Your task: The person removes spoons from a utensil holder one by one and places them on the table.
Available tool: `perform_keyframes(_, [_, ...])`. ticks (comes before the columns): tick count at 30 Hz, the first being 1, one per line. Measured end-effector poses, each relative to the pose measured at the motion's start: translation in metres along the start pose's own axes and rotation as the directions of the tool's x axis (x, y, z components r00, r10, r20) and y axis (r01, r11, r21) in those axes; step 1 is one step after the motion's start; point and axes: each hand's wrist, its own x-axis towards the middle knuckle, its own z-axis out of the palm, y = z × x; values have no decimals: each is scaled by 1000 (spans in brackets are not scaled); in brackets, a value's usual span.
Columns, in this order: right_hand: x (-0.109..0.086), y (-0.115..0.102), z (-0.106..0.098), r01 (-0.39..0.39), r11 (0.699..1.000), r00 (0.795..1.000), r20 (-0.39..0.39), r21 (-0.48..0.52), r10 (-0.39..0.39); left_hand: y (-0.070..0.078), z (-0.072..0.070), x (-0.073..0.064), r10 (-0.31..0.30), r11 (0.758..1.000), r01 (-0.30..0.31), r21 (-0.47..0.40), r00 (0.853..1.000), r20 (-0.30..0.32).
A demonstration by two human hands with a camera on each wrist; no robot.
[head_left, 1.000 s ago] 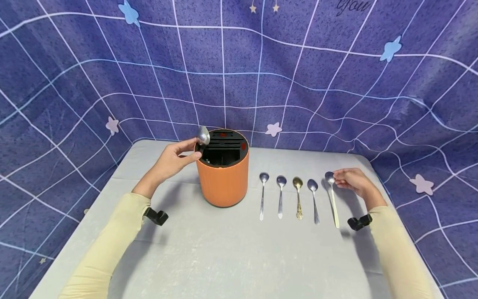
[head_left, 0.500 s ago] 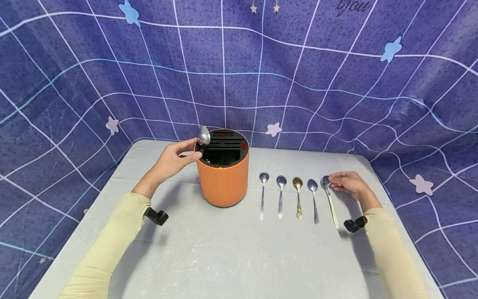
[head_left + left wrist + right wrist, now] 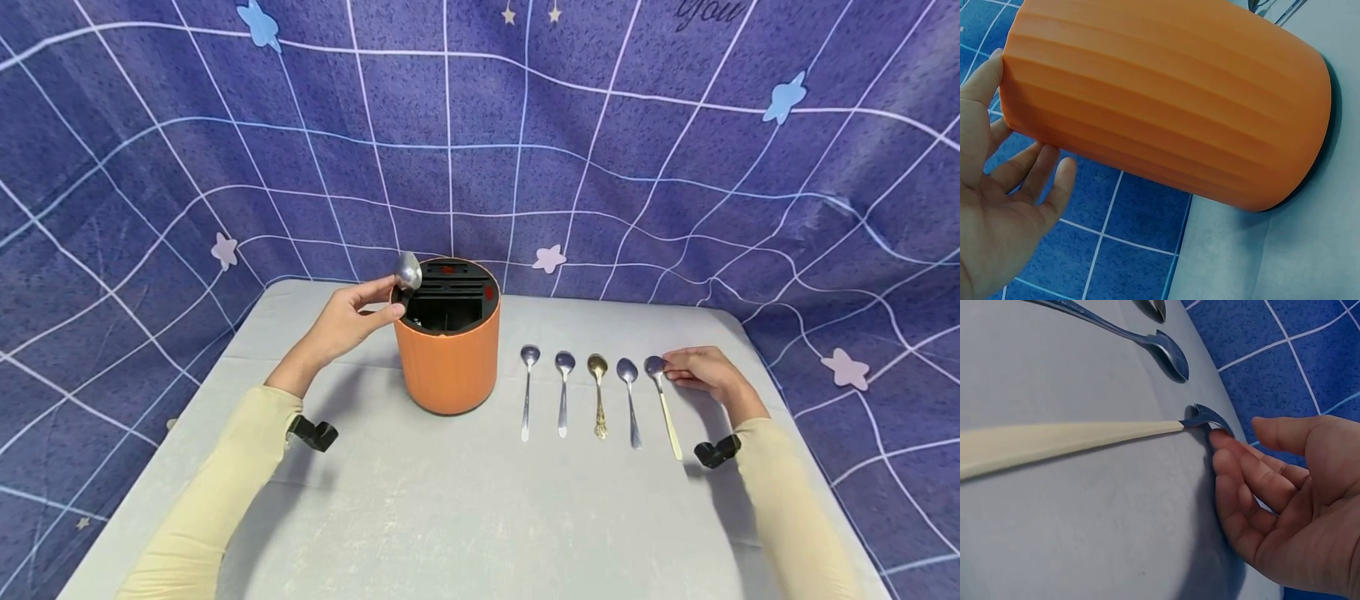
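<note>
In the head view my left hand [image 3: 345, 321] rests its thumb and fingers against the rim of an orange utensil holder [image 3: 450, 375] with a black slotted top. A steel spoon [image 3: 408, 271] stands bowl-up in it, beside my fingertips. Relaxed fingers touch the holder's ribbed side [image 3: 1166, 94] in the left wrist view. On the right, a spoon with a cream handle [image 3: 669, 417] lies on the table. The fingertips of my right hand [image 3: 705, 369] touch its bowl; in the right wrist view the thumb [image 3: 1285, 434] stands apart from the bowl [image 3: 1210, 417].
Between the holder and the cream-handled spoon, several spoons lie in a row, bowls away from me: a long steel one [image 3: 527, 392], a shorter steel one [image 3: 564, 392], a gold one [image 3: 599, 392] and another steel one [image 3: 631, 400]. A purple-blue gridded cloth [image 3: 480, 167] hangs behind the grey table [image 3: 450, 500].
My right hand has moved the cream-handled spoon's bowl slightly left, toward the row, and the thumb and fingers shifted slightly back right. The left hand and holder have stayed put.
</note>
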Motion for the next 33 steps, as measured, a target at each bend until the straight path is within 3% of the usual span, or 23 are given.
perform_keyframes(8, [-13, -13, -11, -18, 995, 1000, 20, -99, 20, 3, -1, 0, -6, 1000, 6, -16, 1000, 7])
perform_keyframes(12, [-19, -29, -12, 39, 983, 999, 21, -179, -36, 5, -1, -1, -6, 1000, 6, -20, 1000, 9])
perform_keyframes(18, [-33, -71, 2, 142, 956, 989, -5, -257, -148, 5, 0, -1, 2, 1000, -2, -12, 1000, 7])
perform_keyframes(25, [-55, -121, 24, 256, 911, 952, -83, -323, -296, 1, 2, 1, 16, 1000, -16, 2, 1000, 17])
perform_keyframes(33, [-66, -172, 63, 388, 867, 894, -102, -314, -437, -1, 1, 0, 15, 1000, -15, -10, 1000, 9])
